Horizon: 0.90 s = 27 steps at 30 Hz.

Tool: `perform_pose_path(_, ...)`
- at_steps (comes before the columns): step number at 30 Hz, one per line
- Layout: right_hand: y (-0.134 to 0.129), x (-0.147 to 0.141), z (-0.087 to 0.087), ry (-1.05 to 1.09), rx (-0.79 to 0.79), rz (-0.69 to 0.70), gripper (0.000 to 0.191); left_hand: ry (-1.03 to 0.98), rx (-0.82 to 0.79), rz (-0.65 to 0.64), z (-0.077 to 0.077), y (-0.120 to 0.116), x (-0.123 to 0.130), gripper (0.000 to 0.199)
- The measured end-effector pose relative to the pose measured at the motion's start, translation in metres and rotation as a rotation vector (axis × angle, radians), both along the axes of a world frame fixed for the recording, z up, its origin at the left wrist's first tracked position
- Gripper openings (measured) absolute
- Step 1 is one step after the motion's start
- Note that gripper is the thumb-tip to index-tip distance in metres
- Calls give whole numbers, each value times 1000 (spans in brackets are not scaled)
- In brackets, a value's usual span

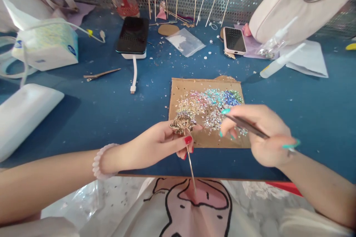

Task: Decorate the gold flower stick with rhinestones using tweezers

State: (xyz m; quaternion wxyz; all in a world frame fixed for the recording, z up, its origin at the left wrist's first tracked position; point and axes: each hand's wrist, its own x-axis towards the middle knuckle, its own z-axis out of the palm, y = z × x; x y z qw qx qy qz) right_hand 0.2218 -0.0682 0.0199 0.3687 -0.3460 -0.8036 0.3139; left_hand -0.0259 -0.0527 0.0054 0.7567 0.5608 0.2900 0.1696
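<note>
My left hand [164, 141] pinches a gold-coloured ornament [183, 124] studded with small stones, fixed on a thin stick [191, 170] that points down toward my lap. In my right hand [267, 133] a dark pair of tweezers [250, 127] lies between the fingers, its tip over the cardboard. Whether the tips hold a stone is too small to tell. Below both hands lies a flat piece of cardboard [178, 90] covered in loose rhinestones [214, 120], grouped by colour: pale yellow, pink, turquoise, blue, green and clear.
Several sticks with decorated tops [178, 0] stand at the back. Two phones [132, 37], a plastic bag [185, 42], a glue bottle [282, 61], a hair clip [101, 74], a tissue pack [46, 46] and a white device [27, 114] lie around the blue table [111, 107].
</note>
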Motion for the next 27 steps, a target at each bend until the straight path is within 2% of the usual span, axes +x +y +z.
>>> perform_pose_path(3,7,8,-5,88,-81,-97,66,5,27,-30,-1,1,-1,13)
perform_pose_path(6,12,11,-6,108,-133,-107,52,27,56,-44,1,3,-1,16)
perform_pose_path(10,15,9,0,-96,-154,-97,24,45,39,-39,2,4,-1,16)
perform_pose_path(13,17,7,3,-205,-164,-125,14,45,25,-35,1,2,0,17)
perform_pose_path(20,22,10,-4,-234,-208,-70,19,14,9,-22,2,2,-1,14)
perform_pose_path(27,29,13,-6,-305,31,31,21,10,31,1,4,4,-1,14)
